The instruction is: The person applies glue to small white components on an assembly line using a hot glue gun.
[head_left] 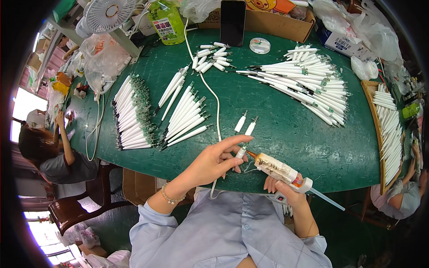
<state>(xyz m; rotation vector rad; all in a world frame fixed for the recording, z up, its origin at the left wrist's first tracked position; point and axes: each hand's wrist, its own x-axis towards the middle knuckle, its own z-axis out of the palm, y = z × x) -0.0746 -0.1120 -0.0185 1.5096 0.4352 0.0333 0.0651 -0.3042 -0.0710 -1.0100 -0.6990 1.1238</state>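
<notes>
Between the fingers of my left hand (224,156) is a short white tube (241,152) with a green tip. My right hand (288,195) grips a hot glue gun (276,168) with a white, stained body. Its brown nozzle points left, close to the tube's green end; whether the two touch I cannot tell. A translucent glue stick (328,199) sticks out of the gun's back. Just beyond my left fingertips, two more short white tubes lie on the green table (286,138), one of them this tube (240,123).
Bundles of long white sticks (308,80) lie at far right, others (134,116) at left. Short white pieces (212,58) are heaped at the back. A white cable (210,87) crosses the table. Behind stand a phone (232,22) and green bottle (166,22). Co-workers sit at both sides.
</notes>
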